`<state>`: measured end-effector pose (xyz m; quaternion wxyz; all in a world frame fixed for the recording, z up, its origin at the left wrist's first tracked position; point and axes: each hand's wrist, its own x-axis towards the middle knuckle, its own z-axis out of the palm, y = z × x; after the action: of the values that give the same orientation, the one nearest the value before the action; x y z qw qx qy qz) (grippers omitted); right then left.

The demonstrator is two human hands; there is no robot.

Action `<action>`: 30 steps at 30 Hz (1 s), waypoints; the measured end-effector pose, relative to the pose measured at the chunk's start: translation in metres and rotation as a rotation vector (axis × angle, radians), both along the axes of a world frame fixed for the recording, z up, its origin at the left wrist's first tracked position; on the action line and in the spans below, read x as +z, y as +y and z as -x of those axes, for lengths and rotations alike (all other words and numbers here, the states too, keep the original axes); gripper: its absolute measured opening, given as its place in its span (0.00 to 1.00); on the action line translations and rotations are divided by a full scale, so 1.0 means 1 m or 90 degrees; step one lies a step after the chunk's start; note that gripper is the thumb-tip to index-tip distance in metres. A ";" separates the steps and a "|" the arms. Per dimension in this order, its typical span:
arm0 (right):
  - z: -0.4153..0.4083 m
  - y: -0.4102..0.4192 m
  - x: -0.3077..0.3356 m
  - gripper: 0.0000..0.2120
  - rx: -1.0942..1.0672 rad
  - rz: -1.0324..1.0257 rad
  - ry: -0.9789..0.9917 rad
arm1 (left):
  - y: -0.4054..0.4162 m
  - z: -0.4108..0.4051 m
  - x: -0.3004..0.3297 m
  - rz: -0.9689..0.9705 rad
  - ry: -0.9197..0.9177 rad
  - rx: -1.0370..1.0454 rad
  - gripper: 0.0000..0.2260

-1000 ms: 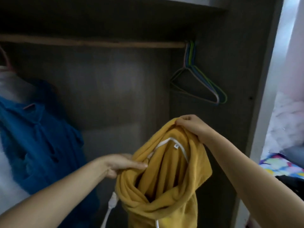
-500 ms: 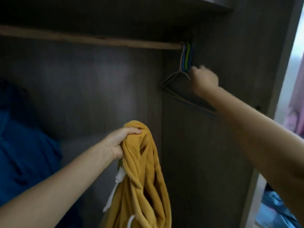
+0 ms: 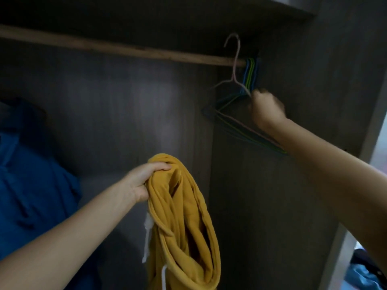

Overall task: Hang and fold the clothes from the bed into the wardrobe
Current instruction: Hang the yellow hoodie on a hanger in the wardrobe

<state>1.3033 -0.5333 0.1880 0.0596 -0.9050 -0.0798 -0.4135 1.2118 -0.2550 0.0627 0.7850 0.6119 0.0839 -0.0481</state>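
My left hand point(image 3: 144, 181) grips the top of a mustard-yellow hooded garment point(image 3: 184, 225), which hangs bunched below it with white drawstrings showing. My right hand point(image 3: 266, 109) grips the shoulder of a pale pink wire hanger point(image 3: 235, 65) at the far right of the wooden rail point(image 3: 117, 48). The hanger's hook stands above the rail, off it. Behind it several blue and green hangers point(image 3: 250, 72) hang on the rail.
A blue shirt point(image 3: 31, 185) hangs at the left inside the dark wardrobe. The wardrobe's right side wall point(image 3: 314, 80) is close behind my right hand. A strip of bed with clothes point(image 3: 364, 273) shows at the lower right.
My right hand let go of the yellow garment, reached up to the hangers and lifted the pink one so its hook rose above the rail. My left hand alone keeps the garment.
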 end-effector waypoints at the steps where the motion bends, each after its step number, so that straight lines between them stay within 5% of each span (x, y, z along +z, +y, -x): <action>1: 0.006 0.002 -0.006 0.09 0.037 -0.053 -0.012 | 0.001 0.000 -0.002 0.002 0.002 0.000 0.09; 5: 0.036 0.013 -0.073 0.08 0.191 -0.315 -0.034 | 0.010 -0.001 -0.013 0.012 0.025 -0.007 0.10; 9: 0.061 0.034 -0.121 0.09 0.482 -0.768 0.282 | 0.010 0.001 -0.026 -0.009 0.052 -0.018 0.11; 11: 0.069 0.039 -0.128 0.13 0.496 -0.821 0.384 | 0.011 0.008 -0.034 -0.025 0.082 -0.019 0.10; 17: 0.115 0.056 -0.140 0.17 0.745 -1.069 0.234 | 0.027 0.030 -0.056 -0.044 0.136 -0.004 0.08; 24: 0.170 0.129 -0.195 0.15 0.785 -1.036 0.256 | 0.035 0.058 -0.021 -0.025 0.030 -0.023 0.08; 30: 0.198 0.138 -0.244 0.18 0.722 -0.594 0.482 | 0.104 0.067 0.034 -0.023 -0.083 0.110 0.10</action>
<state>1.1056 -0.3952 -0.0558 0.6515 -0.6880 -0.3190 0.0212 1.1449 -0.1510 0.0968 0.7790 0.6180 0.0862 0.0612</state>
